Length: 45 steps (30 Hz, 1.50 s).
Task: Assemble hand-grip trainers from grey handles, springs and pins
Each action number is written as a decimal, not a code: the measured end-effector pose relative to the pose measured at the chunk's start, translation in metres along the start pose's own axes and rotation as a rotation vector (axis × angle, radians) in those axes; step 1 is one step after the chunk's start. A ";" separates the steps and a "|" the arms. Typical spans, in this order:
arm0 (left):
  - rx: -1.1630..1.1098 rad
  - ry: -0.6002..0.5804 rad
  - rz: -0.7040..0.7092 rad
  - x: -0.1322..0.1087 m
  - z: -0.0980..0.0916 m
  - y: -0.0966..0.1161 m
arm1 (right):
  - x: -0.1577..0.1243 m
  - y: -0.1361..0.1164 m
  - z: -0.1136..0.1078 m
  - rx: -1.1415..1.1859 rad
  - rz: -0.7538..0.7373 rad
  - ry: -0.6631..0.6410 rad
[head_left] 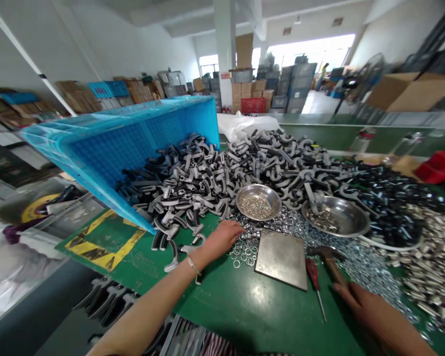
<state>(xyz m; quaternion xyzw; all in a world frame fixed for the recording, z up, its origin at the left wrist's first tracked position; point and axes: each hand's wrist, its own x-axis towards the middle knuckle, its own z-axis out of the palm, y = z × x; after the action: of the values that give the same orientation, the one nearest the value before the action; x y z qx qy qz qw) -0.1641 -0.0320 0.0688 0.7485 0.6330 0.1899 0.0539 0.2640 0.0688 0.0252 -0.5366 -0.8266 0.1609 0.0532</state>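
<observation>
Silver rings [248,251] are bordered by the left hand [228,235], whose hold cannot be told; a hammer [333,269] is gripped by the right hand [367,306].

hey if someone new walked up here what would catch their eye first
Probably the big blue crate, tipped at the left of the green table, with gray-and-black curved parts heaped from its mouth across the middle. Nearer, the left hand is beside loose metal rings, and the right hand holds a hammer.
</observation>
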 end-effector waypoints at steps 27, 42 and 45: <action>0.265 -0.144 0.146 0.148 0.106 0.151 | 0.061 0.103 -0.066 0.356 0.073 0.343; 0.325 -0.071 -0.114 0.140 0.095 0.113 | 0.007 -0.072 0.012 1.607 0.195 -0.024; 0.313 -0.063 -0.054 0.130 0.087 0.104 | 0.008 -0.074 0.020 1.653 0.239 0.015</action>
<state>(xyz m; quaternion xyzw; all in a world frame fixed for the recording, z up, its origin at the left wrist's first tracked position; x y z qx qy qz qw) -0.0202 0.0875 0.0499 0.7360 0.6729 0.0639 -0.0385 0.1906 0.0444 0.0292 -0.4098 -0.3792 0.7168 0.4178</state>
